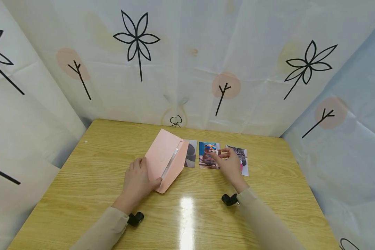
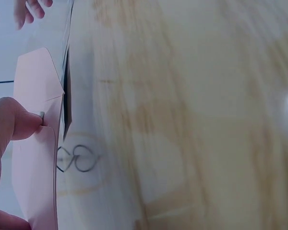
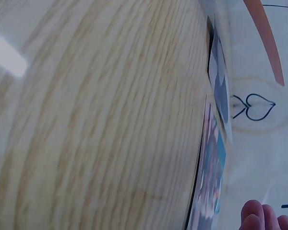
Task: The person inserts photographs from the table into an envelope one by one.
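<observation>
My left hand grips a pink envelope by its lower left part, the thumb at the opening. The envelope is tilted, its flap unfolded to the right, and a pale strip shows along the slit. My right hand hovers over the photo cards with fingers loosely bent and nothing held. Below its fingertips lies a card of an animal in sunglasses. A tabby cat card is partly hidden by that hand. The envelope covers part of a grey-patterned card.
The wooden table ends at a patterned curtain behind the cards, and curtains also flank both sides. Black wrist cameras hang under both sleeves. A small white speck lies near the table's back left corner.
</observation>
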Demonstrator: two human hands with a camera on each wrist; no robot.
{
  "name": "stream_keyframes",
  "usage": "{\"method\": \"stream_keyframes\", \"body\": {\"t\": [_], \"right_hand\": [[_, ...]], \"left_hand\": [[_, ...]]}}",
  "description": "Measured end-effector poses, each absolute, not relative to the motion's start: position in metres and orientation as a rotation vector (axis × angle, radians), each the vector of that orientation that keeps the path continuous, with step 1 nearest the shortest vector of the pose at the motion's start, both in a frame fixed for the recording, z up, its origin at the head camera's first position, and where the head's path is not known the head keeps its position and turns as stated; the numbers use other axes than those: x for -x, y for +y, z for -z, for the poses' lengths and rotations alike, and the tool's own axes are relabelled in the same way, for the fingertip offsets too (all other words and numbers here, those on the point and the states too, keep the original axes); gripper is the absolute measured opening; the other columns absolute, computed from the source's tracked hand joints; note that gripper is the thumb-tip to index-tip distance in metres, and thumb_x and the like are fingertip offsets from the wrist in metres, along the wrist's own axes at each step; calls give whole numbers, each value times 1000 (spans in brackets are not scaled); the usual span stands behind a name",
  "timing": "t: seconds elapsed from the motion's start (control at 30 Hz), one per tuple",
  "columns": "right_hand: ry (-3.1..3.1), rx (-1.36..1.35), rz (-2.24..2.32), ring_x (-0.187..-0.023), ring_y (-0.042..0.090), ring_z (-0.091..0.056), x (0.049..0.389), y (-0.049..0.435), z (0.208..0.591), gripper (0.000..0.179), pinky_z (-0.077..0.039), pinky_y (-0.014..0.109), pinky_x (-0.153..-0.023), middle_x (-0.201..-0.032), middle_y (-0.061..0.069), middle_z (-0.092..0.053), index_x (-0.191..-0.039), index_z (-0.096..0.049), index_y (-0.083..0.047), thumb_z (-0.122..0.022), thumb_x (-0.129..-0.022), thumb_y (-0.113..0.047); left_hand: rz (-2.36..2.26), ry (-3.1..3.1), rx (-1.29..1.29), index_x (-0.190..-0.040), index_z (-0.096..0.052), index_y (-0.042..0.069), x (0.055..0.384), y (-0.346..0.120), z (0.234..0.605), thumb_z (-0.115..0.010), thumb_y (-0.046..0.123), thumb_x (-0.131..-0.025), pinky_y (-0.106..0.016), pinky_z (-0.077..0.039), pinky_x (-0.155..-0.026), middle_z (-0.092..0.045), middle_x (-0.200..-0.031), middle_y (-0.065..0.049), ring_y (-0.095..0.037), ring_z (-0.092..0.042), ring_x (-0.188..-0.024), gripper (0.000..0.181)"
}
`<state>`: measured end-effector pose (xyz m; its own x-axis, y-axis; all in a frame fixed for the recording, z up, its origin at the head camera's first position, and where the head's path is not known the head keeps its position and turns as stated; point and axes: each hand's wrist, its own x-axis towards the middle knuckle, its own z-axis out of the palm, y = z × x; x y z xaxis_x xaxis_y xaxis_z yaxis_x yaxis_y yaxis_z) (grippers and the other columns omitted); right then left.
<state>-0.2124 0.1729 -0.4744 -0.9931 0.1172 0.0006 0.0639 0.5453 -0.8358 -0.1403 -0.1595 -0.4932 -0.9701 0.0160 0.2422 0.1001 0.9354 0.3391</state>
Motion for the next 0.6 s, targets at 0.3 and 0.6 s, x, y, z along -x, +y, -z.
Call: {"method": "stream_keyframes", "body": {"t": [0.3, 0.6], "right_hand": [[-2755, 229, -1359, -81, 25, -59, 214, 197, 480, 69, -48, 39, -68, -104, 9, -60, -130, -50, -10, -68, -82, -57], [-2708, 377, -1301, -95, 28, -58, 222, 221, 488, 79, -47, 41, -80, -108, 12, -60, -129, -47, -5, -71, -78, -60]], "left_hand": [[506, -2854, 89, -133, -39, -15, 139, -164, 493, -77, 54, -68, -56, -41, -90, -46, -120, -31, -44, -46, -109, 102], [520, -2840, 82, -132, -40, -14, 138, -168, 492, -78, 52, -68, -55, -41, -88, -46, -118, -29, -43, -46, -107, 99]]}}
